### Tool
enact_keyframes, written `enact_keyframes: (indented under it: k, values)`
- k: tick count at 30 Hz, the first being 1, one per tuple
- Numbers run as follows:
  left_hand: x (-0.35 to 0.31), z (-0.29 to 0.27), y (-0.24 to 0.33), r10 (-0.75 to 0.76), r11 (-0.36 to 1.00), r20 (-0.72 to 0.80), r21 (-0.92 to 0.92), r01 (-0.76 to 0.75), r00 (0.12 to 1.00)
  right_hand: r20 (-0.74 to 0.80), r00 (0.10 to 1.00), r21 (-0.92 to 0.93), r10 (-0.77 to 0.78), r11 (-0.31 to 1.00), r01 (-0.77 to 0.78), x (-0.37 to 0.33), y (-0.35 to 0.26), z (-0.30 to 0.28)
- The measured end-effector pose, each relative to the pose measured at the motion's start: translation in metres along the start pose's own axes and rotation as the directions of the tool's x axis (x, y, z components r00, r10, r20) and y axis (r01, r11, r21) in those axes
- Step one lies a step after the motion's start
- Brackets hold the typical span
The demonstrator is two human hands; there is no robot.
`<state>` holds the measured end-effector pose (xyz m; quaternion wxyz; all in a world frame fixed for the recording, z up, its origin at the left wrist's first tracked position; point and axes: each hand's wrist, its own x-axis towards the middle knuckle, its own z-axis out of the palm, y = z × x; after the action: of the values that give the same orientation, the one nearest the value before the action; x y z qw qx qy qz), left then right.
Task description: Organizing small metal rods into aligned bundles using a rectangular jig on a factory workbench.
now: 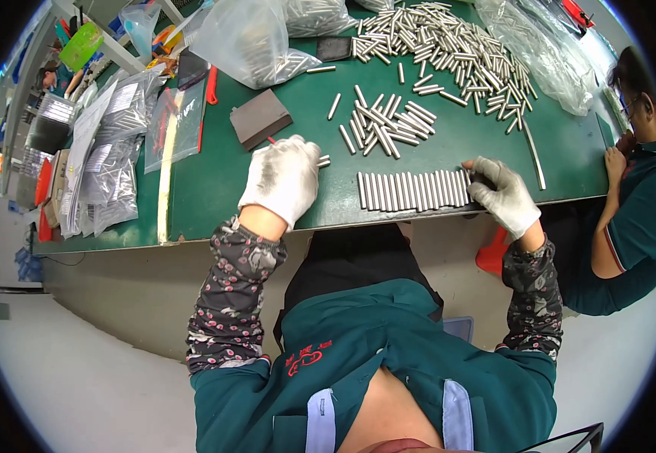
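Note:
A row of steel pins lies side by side near the table's front edge. At its right end my right hand, in a white glove with a greyed palm side, closes its curled fingers about the last pin. Off to the left, my gloved left hand makes a fist; what it holds is mostly hidden. A thin red stick end shows at its knuckles, beside a dark brown block. Short pin ends show just right of that fist. Beyond the row lies a loose cluster of pins.
A large heap of pins covers the back right of the green table. Plastic bags stand at the back. Bagged parts and papers fill the left end. Another person sits close on the right.

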<state>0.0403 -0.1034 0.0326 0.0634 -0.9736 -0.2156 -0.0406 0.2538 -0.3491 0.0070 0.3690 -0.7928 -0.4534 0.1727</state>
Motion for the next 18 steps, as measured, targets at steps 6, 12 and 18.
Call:
enact_keyframes:
  k: [6, 12, 18]
  values:
    - [-0.011, -0.008, 0.004, 0.375, 0.919, 0.075, 0.101, -0.381, 0.924, -0.019, 1.000, 0.005, -0.002, 1.000, 0.002, 0.001, 0.003, 0.003]
    - [-0.014, 0.004, 0.005, 0.577, 0.817, -0.124, 0.080, -0.572, 0.807, -0.008, 1.000, 0.021, 0.004, 1.000, -0.003, 0.000, 0.000, 0.003]
    - [-0.014, 0.013, 0.003, 0.095, 0.843, -0.461, -0.434, -0.317, 0.882, 0.020, 0.999, 0.037, 0.042, 0.998, -0.043, 0.000, 0.002, 0.002]
